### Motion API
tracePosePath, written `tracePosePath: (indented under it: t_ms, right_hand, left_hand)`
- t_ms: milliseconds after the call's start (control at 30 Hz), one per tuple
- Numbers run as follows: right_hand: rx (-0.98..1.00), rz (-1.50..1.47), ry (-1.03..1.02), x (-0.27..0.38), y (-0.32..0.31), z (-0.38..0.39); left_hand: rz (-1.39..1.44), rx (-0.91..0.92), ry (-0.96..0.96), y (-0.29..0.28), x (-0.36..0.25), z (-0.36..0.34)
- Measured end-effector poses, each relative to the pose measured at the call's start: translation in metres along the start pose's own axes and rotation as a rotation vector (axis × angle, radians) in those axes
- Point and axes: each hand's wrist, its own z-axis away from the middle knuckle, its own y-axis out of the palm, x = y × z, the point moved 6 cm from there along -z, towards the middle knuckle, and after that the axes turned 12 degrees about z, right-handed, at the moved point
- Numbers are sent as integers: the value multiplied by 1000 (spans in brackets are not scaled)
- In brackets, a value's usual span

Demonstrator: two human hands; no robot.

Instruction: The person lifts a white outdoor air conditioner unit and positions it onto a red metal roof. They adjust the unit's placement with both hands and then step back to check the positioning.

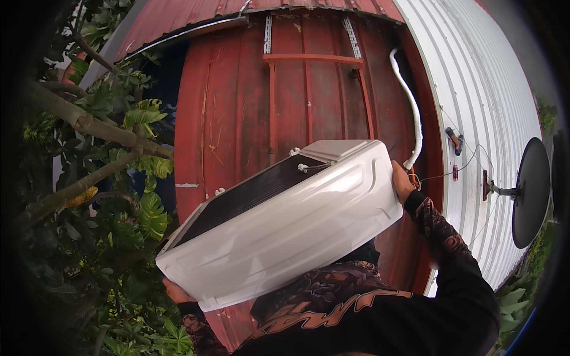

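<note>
A white air conditioner outdoor unit (291,219) is held up in front of my body, tilted so that its right end is farther from me than its left. Its dark finned side (255,199) faces up and away. My left hand (176,292) grips the near left corner, with most of its fingers hidden by the casing. My right hand (404,183) is closed on the right end, its fingers partly out of sight. Beyond the unit, a red metal bracket frame (312,58) with slotted light-coloured rails lies over the red roof.
Ribbed red metal roofing (237,118) is under the unit. A white wrapped pipe (415,107) runs along its right side. On the white corrugated roof (469,77) are a cordless drill (455,142), a small red item (455,172) and a dark dish antenna (531,193). Branches (89,124) crowd the left.
</note>
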Motion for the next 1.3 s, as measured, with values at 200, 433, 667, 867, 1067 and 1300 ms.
tracePosePath:
  t_ms: [200, 433, 667, 867, 1067, 1300]
  right_hand:
    - [-33, -89, 149, -15, -67, -42]
    - [-199, -220, 240, -36, -159, -43]
    - [-213, -551, 192, -67, -224, -36]
    - [-344, -815, 89, -90, -243, -9]
    - [-430, -955, 12, -99, -242, 5]
    - [-523, -1056, 45, -107, -222, 4]
  left_hand:
    - [-41, 92, -7, 113, -50, 31]
    - [-233, 208, 87, 285, -101, 59]
    - [-313, 385, 237, 462, -177, 118]
    - [-289, 647, 380, 584, -254, 201]
    - [-247, 875, 393, 672, -294, 276]
    - [-349, 1000, 428, 750, -303, 297]
